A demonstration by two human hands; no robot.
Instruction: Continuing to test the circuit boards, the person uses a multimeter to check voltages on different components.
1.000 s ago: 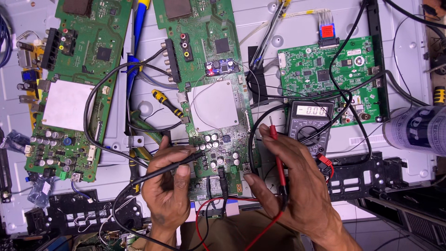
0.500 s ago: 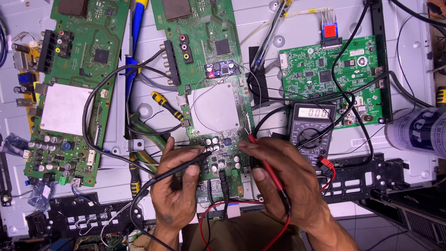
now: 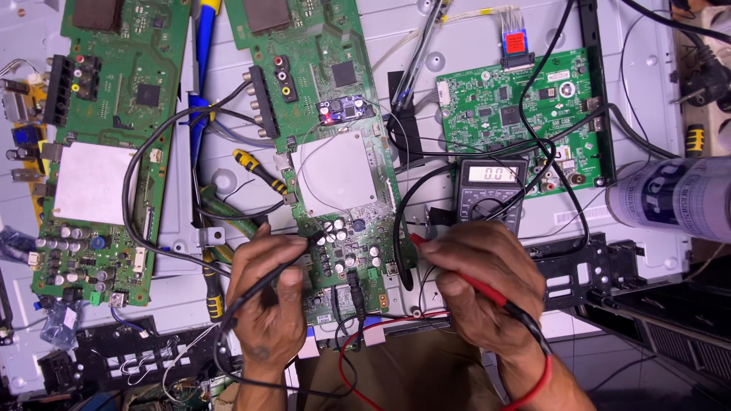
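Note:
My left hand [image 3: 270, 297] grips a black test probe [image 3: 293, 255] whose tip touches the lower part of the middle green circuit board [image 3: 335, 114], near a cluster of silver capacitors [image 3: 339, 228]. My right hand [image 3: 480, 285] pinches a red test probe [image 3: 457, 274], its tip pointing left at the same board's right edge. A grey digital multimeter [image 3: 491, 194] with a lit display lies just above my right hand, and its black and red leads loop below both wrists.
Another green circuit board [image 3: 114, 137] lies at the left, and a smaller one [image 3: 525, 114] at the upper right. A yellow-handled screwdriver [image 3: 255, 171] rests between boards. A white cylindrical can [image 3: 674, 198] lies at the right. All sit on a white metal panel [image 3: 655, 91].
My right hand has moved left and up with the red probe, bringing its tip to the middle board's edge. The left hand and black probe stayed in place.

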